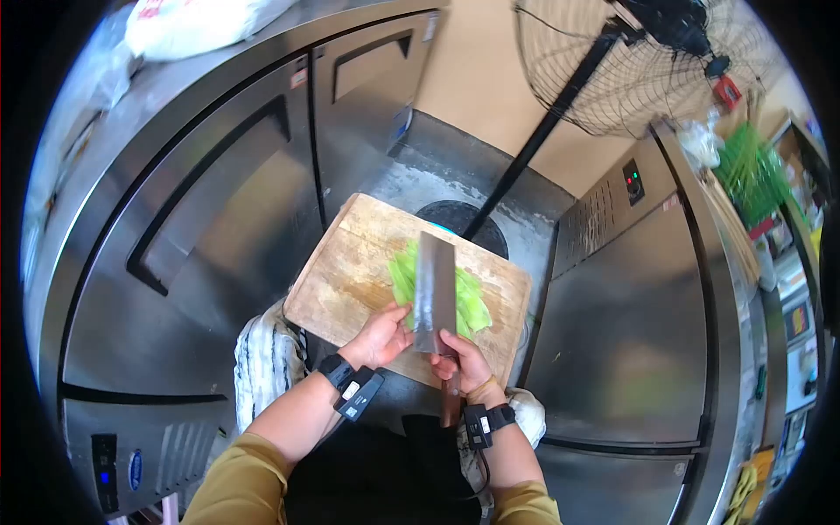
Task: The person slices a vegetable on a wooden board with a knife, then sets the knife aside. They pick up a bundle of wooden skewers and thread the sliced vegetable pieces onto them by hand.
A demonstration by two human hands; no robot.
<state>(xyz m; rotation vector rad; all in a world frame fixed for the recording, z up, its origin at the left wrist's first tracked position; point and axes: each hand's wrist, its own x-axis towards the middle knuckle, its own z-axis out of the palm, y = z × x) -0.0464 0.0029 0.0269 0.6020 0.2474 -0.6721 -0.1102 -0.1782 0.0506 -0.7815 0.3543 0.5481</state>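
My right hand point(468, 360) is wrapped round the wooden handle point(451, 398) of a cleaver. The broad metal blade point(435, 293) points away from me, over the cutting board. Beneath and on both sides of the blade lie light green leaves point(472, 306), partly hidden by it. Just left of the blade's lower end is my left hand point(381, 337), its fingers loosely apart near the leaves and the blade. The wooden cutting board point(337, 276) is low in front of me, its near edge close to my wrists.
Steel cabinets stand on the left point(236, 227) and right point(626, 341). Behind the board, a fan's black pole point(551, 122) rises from a round base point(490, 234) on the floor. White plastic bags point(197, 26) lie on the left counter; a green bag point(748, 171) sits on the right one.
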